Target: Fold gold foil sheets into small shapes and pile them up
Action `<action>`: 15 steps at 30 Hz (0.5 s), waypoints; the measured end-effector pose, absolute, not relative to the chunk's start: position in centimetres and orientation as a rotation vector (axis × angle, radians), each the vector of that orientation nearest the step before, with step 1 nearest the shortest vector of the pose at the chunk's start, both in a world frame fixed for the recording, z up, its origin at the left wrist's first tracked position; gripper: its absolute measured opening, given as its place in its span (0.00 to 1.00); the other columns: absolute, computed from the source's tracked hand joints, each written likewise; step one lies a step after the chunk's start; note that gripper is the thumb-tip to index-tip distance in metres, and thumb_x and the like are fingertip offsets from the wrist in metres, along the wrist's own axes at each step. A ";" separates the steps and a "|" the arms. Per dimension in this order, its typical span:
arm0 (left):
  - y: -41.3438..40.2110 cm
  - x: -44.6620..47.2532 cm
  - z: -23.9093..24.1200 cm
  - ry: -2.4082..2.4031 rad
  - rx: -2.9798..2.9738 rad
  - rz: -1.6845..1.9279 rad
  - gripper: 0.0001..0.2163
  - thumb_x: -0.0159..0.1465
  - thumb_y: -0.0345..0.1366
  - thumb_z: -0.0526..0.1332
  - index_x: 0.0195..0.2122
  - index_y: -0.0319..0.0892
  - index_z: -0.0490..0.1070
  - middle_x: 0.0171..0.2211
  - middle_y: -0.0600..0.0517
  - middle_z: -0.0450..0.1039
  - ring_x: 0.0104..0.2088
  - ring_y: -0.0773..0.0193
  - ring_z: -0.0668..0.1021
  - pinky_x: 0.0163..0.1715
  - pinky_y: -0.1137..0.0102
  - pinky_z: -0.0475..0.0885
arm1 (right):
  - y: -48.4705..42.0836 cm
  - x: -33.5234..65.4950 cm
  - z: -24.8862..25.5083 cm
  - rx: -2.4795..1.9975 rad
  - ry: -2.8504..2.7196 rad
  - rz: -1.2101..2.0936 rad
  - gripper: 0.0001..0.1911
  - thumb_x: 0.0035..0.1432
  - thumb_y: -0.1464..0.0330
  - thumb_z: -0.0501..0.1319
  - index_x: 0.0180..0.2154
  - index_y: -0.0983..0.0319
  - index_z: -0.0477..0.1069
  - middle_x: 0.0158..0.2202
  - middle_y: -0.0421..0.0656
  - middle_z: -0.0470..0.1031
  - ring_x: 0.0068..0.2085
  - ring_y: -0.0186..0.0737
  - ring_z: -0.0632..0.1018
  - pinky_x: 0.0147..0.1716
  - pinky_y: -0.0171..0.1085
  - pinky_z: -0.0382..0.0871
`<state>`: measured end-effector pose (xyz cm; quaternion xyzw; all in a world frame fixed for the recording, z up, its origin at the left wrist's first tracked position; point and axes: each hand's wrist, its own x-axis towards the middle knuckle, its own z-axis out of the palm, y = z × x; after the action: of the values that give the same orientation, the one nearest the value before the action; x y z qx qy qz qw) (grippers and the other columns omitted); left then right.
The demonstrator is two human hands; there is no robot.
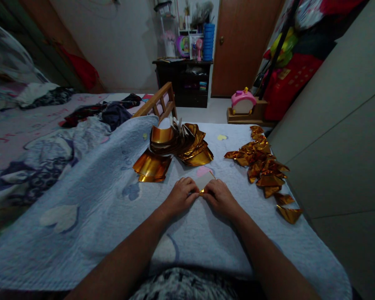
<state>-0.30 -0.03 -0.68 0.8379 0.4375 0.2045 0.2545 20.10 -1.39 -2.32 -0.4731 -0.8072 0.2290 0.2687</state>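
Between my two hands lies a sheet of gold foil paper (205,180), its pale side up and a narrow gold strip folded over along the near edge. My left hand (183,192) pinches the left end of that fold. At the right end, my right hand (219,195) grips it with thumb and fingers. Just beyond are fanned stacks of flat gold foil sheets (153,164), some curling upward. Off to the right is a heap of folded gold foil pieces (264,164), angular in shape. Parts of the sheet are hidden under my fingers.
A light blue quilt (112,233) with heart shapes covers the surface. Rumpled clothes (90,121) lie on the bed at left, by a wooden rail (156,100). A pale cabinet (340,125) borders the right side. A pink toy case (243,102) stands beyond.
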 end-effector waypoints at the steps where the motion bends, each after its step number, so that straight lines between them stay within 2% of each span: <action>1: 0.0 -0.3 -0.7 1.190 2.281 0.549 0.03 0.65 0.33 0.62 0.34 0.41 0.76 0.38 0.48 0.73 0.44 0.57 0.73 0.45 0.63 0.67 | -1.4 20.1 -2.3 -1.269 -2.169 0.624 0.04 0.61 0.73 0.62 0.32 0.61 0.70 0.36 0.42 0.72 0.40 0.41 0.70 0.42 0.40 0.61; 4: 0.0 -0.2 -0.8 1.197 2.288 0.534 0.04 0.65 0.33 0.62 0.34 0.42 0.75 0.38 0.49 0.72 0.44 0.57 0.73 0.46 0.63 0.66 | -1.5 19.9 -2.2 -1.270 -2.138 0.623 0.04 0.61 0.74 0.62 0.32 0.61 0.72 0.39 0.44 0.71 0.42 0.42 0.70 0.43 0.40 0.62; 11: 0.0 0.0 -0.7 1.232 2.264 0.562 0.06 0.66 0.36 0.61 0.33 0.42 0.75 0.37 0.49 0.72 0.43 0.57 0.72 0.45 0.63 0.67 | -1.5 19.6 -2.1 -1.315 -2.116 0.621 0.07 0.62 0.72 0.61 0.30 0.61 0.72 0.38 0.45 0.70 0.42 0.43 0.70 0.44 0.42 0.64; 15: -0.1 0.3 -0.9 1.280 2.263 0.555 0.05 0.65 0.34 0.62 0.32 0.42 0.75 0.37 0.49 0.72 0.42 0.57 0.72 0.44 0.63 0.67 | -1.5 19.4 -2.2 -1.354 -2.092 0.599 0.06 0.60 0.73 0.62 0.29 0.61 0.70 0.37 0.45 0.69 0.42 0.43 0.70 0.44 0.42 0.65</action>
<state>0.29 -0.06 -0.91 0.8264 0.4676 0.2027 0.2393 19.40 -1.52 -2.16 -0.5063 -0.7824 0.2241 0.2852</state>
